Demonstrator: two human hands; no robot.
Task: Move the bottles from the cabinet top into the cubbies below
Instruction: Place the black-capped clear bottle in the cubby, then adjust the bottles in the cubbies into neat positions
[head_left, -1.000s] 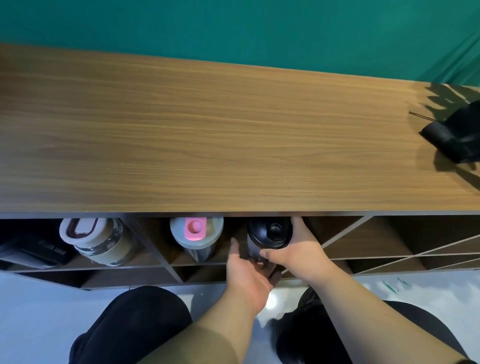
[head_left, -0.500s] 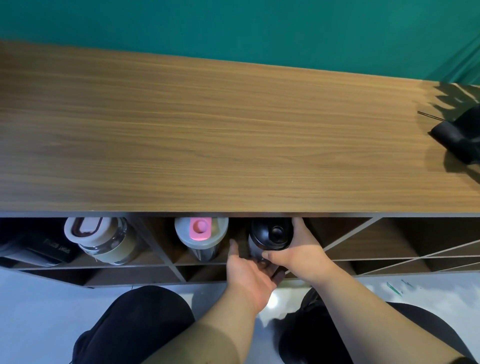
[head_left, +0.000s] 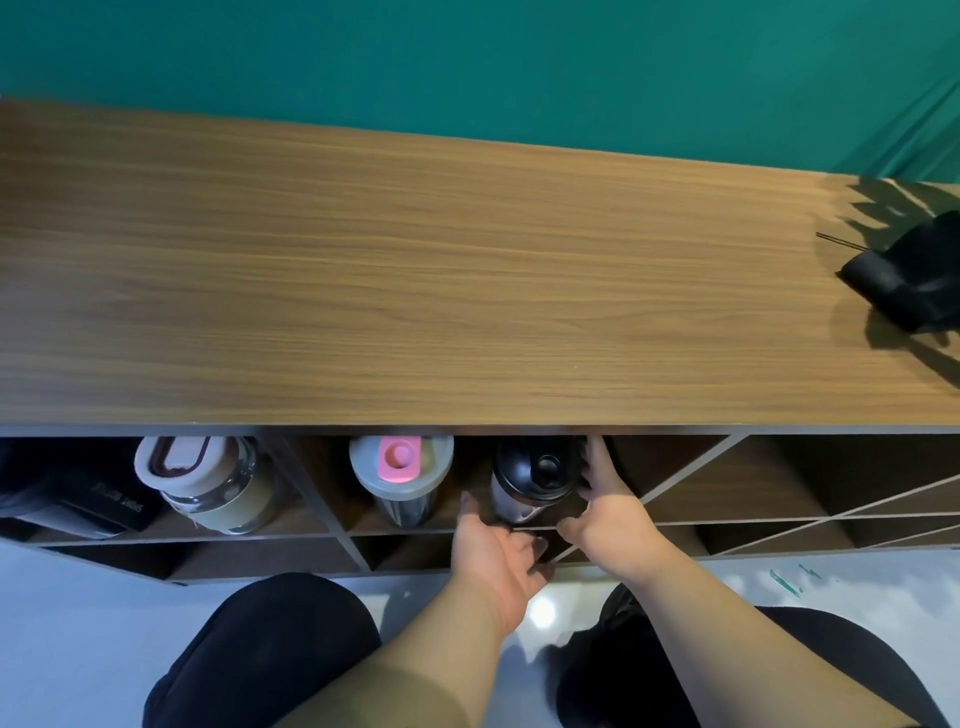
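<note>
A black bottle (head_left: 535, 475) stands in the middle cubby under the wooden cabinet top (head_left: 415, 286). My right hand (head_left: 610, 512) wraps its right side, fingers by the lid and thumb low at its base. My left hand (head_left: 493, 551) sits just below and left of the bottle's base at the shelf's front edge, thumb raised, fingers loosely curled with nothing in them. In the same cubby, to the left, stands a tumbler with a grey lid and pink cap (head_left: 400, 467). A glass bottle with a white lid and beige sleeve (head_left: 208, 483) leans in the left cubby.
A black folded object (head_left: 914, 280) lies at the right end of the cabinet top. A dark box (head_left: 104, 501) lies in the left cubby beside the glass bottle. Cubbies with slanted dividers (head_left: 727, 483) open to the right. My knees in black (head_left: 270, 649) are near the floor.
The black bottle has gone a little deeper into the cubby. My right thumb has slid from across its body to its base, and my left hand has dropped away from under it.
</note>
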